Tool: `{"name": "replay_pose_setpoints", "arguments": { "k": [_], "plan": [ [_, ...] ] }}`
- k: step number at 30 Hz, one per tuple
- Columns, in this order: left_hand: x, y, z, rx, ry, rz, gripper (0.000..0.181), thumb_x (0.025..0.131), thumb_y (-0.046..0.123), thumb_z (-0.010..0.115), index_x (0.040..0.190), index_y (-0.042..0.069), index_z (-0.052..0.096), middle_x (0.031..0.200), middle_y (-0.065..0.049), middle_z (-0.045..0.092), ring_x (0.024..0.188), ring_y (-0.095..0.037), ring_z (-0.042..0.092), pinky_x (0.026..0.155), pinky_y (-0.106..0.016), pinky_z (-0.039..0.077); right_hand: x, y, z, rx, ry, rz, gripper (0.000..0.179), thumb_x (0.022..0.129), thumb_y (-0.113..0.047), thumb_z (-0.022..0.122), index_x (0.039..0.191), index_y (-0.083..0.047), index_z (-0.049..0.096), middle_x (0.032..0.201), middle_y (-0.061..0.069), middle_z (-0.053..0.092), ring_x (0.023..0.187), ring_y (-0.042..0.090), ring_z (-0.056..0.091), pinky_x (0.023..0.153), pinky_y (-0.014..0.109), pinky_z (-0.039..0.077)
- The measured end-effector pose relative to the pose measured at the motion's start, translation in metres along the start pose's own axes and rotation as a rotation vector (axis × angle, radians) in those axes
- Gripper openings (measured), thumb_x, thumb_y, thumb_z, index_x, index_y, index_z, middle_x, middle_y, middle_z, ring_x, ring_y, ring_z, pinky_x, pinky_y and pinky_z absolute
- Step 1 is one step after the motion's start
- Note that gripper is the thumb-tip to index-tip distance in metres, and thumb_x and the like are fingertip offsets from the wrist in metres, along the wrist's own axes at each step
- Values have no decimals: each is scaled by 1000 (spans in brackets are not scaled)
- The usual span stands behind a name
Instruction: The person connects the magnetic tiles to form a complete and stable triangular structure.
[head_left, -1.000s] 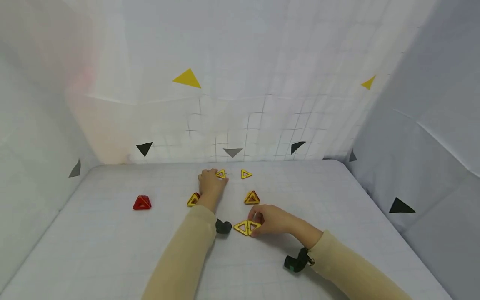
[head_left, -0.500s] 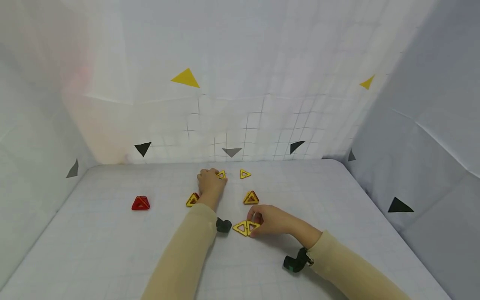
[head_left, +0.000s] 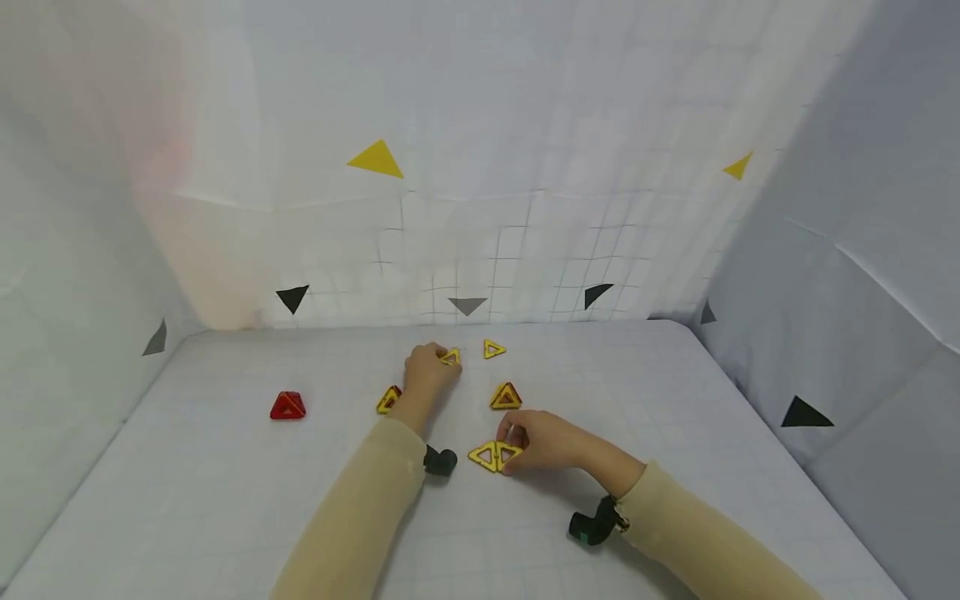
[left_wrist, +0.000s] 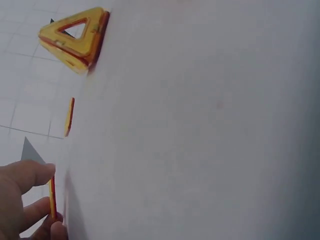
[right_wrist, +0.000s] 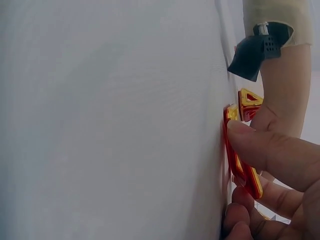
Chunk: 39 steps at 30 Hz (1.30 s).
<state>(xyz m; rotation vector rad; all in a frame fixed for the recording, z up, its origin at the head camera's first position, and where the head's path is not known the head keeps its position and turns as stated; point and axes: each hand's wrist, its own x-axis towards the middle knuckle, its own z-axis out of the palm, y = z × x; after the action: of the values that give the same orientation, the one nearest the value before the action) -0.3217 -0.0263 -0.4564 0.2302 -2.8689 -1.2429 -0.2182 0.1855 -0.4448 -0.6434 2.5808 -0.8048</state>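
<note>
At the back of the table my left hand [head_left: 427,375] pinches a yellow triangular magnetic tile [head_left: 451,357] between thumb and fingers. In the left wrist view that tile [left_wrist: 52,197] stands on edge, close over the tabletop. Nearer the front, my right hand [head_left: 546,440] pinches the right one of two yellow triangular tiles [head_left: 483,455] that meet along one side. In the right wrist view the thumb lies over these yellow-and-red tiles [right_wrist: 235,160], low at the table. A single yellow triangle [head_left: 493,349] lies to the right of the left hand.
A yellow-and-red pyramid [head_left: 506,397] stands beyond the right hand. Another such pyramid [head_left: 388,400] is partly hidden by the left wrist. Farther left sits a red pyramid [head_left: 288,406]. A white sheet [head_left: 600,225] with black and yellow triangles hangs behind the table [head_left: 187,483].
My left hand has drawn its tile slightly toward me and to the right, away from the back edge. The right hand and its joined tiles have stayed in place.
</note>
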Motion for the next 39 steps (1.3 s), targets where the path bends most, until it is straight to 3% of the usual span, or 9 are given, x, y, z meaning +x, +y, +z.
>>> {"name": "replay_pose_setpoints", "arguments": {
  "k": [11,14,22,32,39],
  "plan": [
    [-27,2,-7,-38,-103,122,42,88,29,77,122,7,67,121,-12,60,113,-28,57,100,-43,45,2,3,0,7,4,-7,34,78,-26,87,102,-19,63,85,-3,60,77,15,55,69,35,46],
    [-38,4,-12,-42,-143,159,41,88,31,77,122,9,67,118,-10,61,110,-27,58,96,-43,47,2,2,-1,8,6,-5,35,78,-26,87,103,-19,63,85,-2,60,77,15,55,69,35,46],
    [-68,1,-31,-24,-214,180,40,88,34,78,120,14,68,113,-6,63,105,-24,58,91,-43,49,2,2,-2,12,13,0,35,79,-26,87,103,-19,63,84,-2,59,76,14,54,68,34,45],
    [-92,-8,-48,0,-312,254,41,87,32,79,123,16,70,109,0,61,99,-19,56,82,-37,50,1,3,-2,2,26,24,35,79,-28,87,105,-20,63,84,-3,59,77,14,54,69,34,44],
    [-101,-19,-57,23,-368,300,37,84,30,82,117,14,72,98,3,63,86,-15,57,70,-30,49,-1,2,-1,-12,34,3,35,81,-27,85,108,-19,64,85,-4,59,78,13,54,69,33,45]
  ]
}}
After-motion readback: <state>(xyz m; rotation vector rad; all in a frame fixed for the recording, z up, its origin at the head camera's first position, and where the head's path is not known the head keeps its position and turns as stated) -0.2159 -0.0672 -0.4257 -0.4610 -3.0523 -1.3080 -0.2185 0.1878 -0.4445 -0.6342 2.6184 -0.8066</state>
